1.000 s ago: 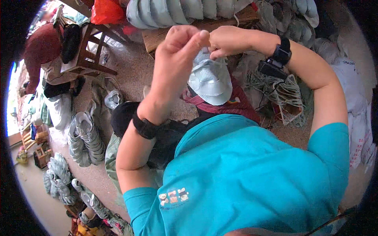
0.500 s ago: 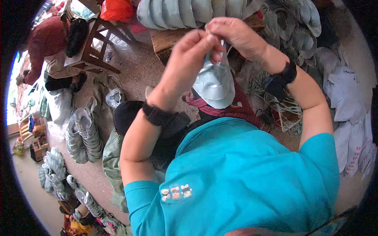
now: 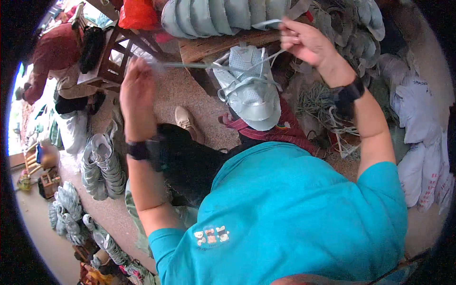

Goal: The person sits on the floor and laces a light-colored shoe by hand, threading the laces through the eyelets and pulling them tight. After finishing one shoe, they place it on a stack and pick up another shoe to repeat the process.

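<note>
A pale grey-white shoe upper (image 3: 254, 102) rests on my lap, toe toward me, with a lace crossed over its front. My left hand (image 3: 137, 88), partly blurred, is closed on one end of the shoelace (image 3: 190, 65), which runs taut from the shoe out to the left. Up to the right, my right hand (image 3: 306, 43) pinches the lace's other length, and a loose tip sticks out past the fingers. Both hands are raised apart, either side of the shoe. A dark red apron (image 3: 293, 126) lies under the upper.
Just ahead stands a wooden bench (image 3: 209, 47) with a row of stacked uppers (image 3: 213, 19). Bundled laces (image 3: 316, 102) hang at the right near white sacks (image 3: 418, 114). More uppers (image 3: 102, 166) lie on the left floor. Beyond a wooden chair (image 3: 111, 52), another person (image 3: 54, 52) bends over.
My hands were together above the shoe. They have since spread apart, the left one far out to the left, drawing the lace straight. The person at far left has shifted.
</note>
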The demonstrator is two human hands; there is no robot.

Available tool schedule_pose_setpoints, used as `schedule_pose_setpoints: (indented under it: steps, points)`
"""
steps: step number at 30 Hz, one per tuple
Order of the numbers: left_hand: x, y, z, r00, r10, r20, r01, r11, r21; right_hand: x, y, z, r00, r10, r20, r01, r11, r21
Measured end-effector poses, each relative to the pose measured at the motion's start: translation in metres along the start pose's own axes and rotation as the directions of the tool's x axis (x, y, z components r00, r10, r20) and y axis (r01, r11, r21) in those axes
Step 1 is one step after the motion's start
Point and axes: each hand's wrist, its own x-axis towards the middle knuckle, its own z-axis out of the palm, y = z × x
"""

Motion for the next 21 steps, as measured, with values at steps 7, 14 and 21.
schedule_pose_setpoints:
  steps: [7, 14, 21]
  points:
    - [-0.100, 0.171, -0.229, 0.808, 0.327, -0.490, 0.283, 0.513, 0.810, -0.072, -0.087, -0.217, 0.922, -0.287, -0.259, 0.266, 0.957, -0.113]
    - [-0.097, 0.182, -0.213, 0.835, 0.199, -0.512, 0.008, 0.927, 0.374, -0.126, -0.113, -0.276, 0.641, -0.502, -0.581, 0.289, 0.858, -0.424]
    - [-0.043, -0.060, 0.011, 0.982, 0.175, -0.072, 0.008, 0.340, 0.940, -0.046, 0.014, -0.074, 0.920, -0.382, 0.083, 0.248, 0.407, -0.879]
